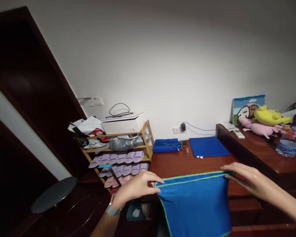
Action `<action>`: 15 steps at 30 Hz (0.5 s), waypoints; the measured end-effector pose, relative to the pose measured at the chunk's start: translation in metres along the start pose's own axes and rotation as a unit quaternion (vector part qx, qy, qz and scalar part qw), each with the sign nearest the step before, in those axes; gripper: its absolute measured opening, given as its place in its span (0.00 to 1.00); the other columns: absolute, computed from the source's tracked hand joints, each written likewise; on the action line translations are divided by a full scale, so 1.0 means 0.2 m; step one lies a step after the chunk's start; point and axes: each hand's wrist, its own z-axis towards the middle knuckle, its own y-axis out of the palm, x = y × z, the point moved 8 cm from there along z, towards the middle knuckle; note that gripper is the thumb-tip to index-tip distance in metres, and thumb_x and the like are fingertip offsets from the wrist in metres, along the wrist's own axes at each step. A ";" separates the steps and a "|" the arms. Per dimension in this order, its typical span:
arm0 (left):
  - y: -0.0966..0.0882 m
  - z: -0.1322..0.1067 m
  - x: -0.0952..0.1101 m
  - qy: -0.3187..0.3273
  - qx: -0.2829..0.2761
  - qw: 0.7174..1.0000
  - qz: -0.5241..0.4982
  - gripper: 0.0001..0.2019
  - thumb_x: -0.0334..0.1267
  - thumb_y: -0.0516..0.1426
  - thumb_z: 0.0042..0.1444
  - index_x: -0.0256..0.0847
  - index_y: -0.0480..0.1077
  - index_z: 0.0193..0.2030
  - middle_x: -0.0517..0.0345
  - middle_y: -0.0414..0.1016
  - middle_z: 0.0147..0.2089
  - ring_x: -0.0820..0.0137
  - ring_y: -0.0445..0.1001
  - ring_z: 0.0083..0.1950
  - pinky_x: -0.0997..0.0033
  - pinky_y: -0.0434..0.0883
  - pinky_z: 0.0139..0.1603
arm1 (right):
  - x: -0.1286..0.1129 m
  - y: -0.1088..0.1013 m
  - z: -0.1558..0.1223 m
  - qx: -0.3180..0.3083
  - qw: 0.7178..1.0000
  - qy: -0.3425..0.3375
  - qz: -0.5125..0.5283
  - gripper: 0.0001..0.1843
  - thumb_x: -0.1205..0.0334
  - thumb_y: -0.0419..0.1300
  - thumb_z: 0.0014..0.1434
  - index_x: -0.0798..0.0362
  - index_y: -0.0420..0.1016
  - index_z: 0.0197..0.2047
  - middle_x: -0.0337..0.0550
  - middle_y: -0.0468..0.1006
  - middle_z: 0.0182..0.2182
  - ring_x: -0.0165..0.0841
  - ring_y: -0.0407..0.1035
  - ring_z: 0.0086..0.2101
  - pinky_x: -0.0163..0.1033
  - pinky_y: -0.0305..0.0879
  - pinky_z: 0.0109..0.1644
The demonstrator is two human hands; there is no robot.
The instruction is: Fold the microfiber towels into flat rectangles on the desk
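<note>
"Where's the blue cloth (pixel 194 207)?"

"At five o'clock in the view, hanging between the two hands, its lower end at the picture's bottom edge. Bright green trim runs along its top."

"And the left hand (pixel 139 187)?"

"At six o'clock, in a narrow pinch on the cloth's top left corner. There's a silver band (pixel 113 210) round that wrist."

"The right hand (pixel 245 179)?"

"Four o'clock, also pinched narrow, holding the top right corner. The top edge is stretched between them, a little higher on the right."

"What lies beyond it?"

"The brown tabletop (pixel 174 164). Measured from the cloth, a folded blue bundle (pixel 165 145) rests at eleven o'clock and a flat blue mat (pixel 208 146) between twelve and one. They lie near each other, apart, towards the wall (pixel 162 65)."

"Anything at three o'clock of the view?"

"A higher cabinet (pixel 263 154) with a bottle (pixel 289 143), a yellow plush toy (pixel 270 116) resting on a pink one (pixel 259 127), and a picture (pixel 249 108) upright behind them."

"And at eight?"

"A wooden rack (pixel 149 131) with rows of slippers (pixel 123 157), a white box (pixel 120 125) on top. Farther out that way is a round stool (pixel 54 194)."
</note>
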 end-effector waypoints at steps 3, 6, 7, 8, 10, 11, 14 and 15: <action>0.02 0.02 0.05 0.022 -0.002 1.000 0.009 0.06 0.35 0.64 0.61 0.45 0.85 0.41 0.59 0.87 0.39 0.69 0.83 0.39 0.76 0.74 0.42 | -0.02 -0.07 -0.02 0.012 1.000 0.005 0.004 0.13 0.50 0.61 0.71 0.45 0.81 0.51 0.47 0.85 0.43 0.39 0.81 0.42 0.39 0.79 0.46; 0.00 0.03 0.07 0.030 0.032 0.999 0.010 0.06 0.33 0.62 0.60 0.44 0.83 0.39 0.61 0.86 0.36 0.71 0.81 0.36 0.77 0.73 0.40 | -0.03 -0.13 -0.04 0.023 1.000 0.013 0.004 0.14 0.47 0.61 0.69 0.45 0.83 0.47 0.47 0.85 0.41 0.39 0.81 0.40 0.39 0.80 0.44; -0.01 0.03 0.07 0.029 0.047 0.998 0.012 0.06 0.33 0.62 0.60 0.44 0.82 0.39 0.61 0.85 0.36 0.72 0.80 0.36 0.77 0.73 0.39 | -0.04 -0.16 -0.05 0.029 0.999 0.014 0.000 0.14 0.46 0.62 0.69 0.45 0.83 0.47 0.47 0.86 0.40 0.40 0.81 0.40 0.39 0.80 0.44; -0.03 0.03 0.08 0.029 0.060 0.998 0.015 0.06 0.34 0.62 0.60 0.44 0.82 0.39 0.61 0.85 0.36 0.72 0.80 0.36 0.77 0.73 0.39 | -0.04 -0.18 -0.06 0.033 0.999 0.015 -0.005 0.14 0.46 0.62 0.69 0.44 0.83 0.47 0.47 0.86 0.41 0.40 0.81 0.40 0.40 0.80 0.44; -0.06 0.03 0.10 0.036 0.075 0.996 0.027 0.05 0.35 0.61 0.60 0.44 0.81 0.40 0.61 0.85 0.37 0.72 0.79 0.37 0.77 0.73 0.41 | -0.05 -0.22 -0.08 0.039 0.999 0.016 -0.018 0.14 0.46 0.62 0.69 0.43 0.83 0.48 0.47 0.86 0.42 0.40 0.81 0.40 0.40 0.79 0.44; -0.07 0.03 0.13 0.042 0.080 0.995 0.035 0.05 0.35 0.61 0.61 0.44 0.80 0.40 0.61 0.84 0.37 0.72 0.79 0.37 0.76 0.73 0.42 | -0.06 -0.25 -0.09 0.043 0.999 0.013 -0.024 0.13 0.47 0.62 0.69 0.43 0.84 0.49 0.46 0.86 0.42 0.39 0.81 0.40 0.40 0.79 0.43; -0.13 0.03 0.23 0.066 0.107 0.990 0.060 0.05 0.35 0.60 0.62 0.44 0.79 0.39 0.60 0.83 0.38 0.71 0.79 0.38 0.74 0.75 0.44 | -0.09 -0.36 -0.14 0.071 0.996 -0.005 -0.046 0.13 0.48 0.64 0.68 0.43 0.84 0.50 0.45 0.86 0.43 0.38 0.81 0.39 0.38 0.78 0.43; -0.15 0.03 0.28 0.075 0.118 0.988 0.064 0.05 0.36 0.60 0.62 0.44 0.79 0.39 0.59 0.83 0.38 0.70 0.79 0.38 0.72 0.75 0.44 | -0.11 -0.41 -0.16 0.086 0.995 -0.011 -0.054 0.14 0.47 0.64 0.67 0.43 0.84 0.50 0.45 0.86 0.43 0.38 0.81 0.39 0.38 0.78 0.42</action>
